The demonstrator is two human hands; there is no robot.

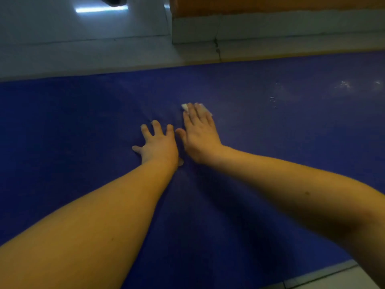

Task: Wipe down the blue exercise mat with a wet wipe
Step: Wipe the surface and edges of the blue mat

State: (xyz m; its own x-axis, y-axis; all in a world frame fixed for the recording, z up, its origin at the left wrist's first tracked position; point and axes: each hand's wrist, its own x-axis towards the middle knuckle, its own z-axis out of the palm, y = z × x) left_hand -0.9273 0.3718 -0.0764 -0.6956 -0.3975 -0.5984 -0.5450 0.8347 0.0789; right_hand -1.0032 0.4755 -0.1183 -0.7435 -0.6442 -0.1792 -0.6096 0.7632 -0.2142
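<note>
- The mat (83, 122) lies flat on the tiled floor (83, 49) and fills most of the view, its far edge running close to the foot of a wall (270, 26).
- The left hand (159, 146) rests palm-down on the mat near its middle, fingers spread wide and holding nothing. It appears to serve as a brace, and keeping that weight steady should stop the mat creeping or bunching under each stroke.
- The right hand (201, 135) lies just beside it, thumb nearly touching the left hand, also palm-down.
- Its fingers (199, 113) are straight and close together, pressing rather than gripping.
- The wet wipe (185, 107) sits under those fingertips, pinned flat against the mat. Only a white corner shows past the tips on the far left side and a sliver on the right; the rest is hidden beneath the hand.
- To wipe well, the person should probably keep the fingers flat over the wipe so it does not roll up or slip out, and press evenly through long, overlapping passes.
- Further right, the mat carries a faint wet sheen with a few droplets (341, 84), which suggests that part is already done, while the left part looks dull and dry. The wiping seems best carried on in that direction.
</note>
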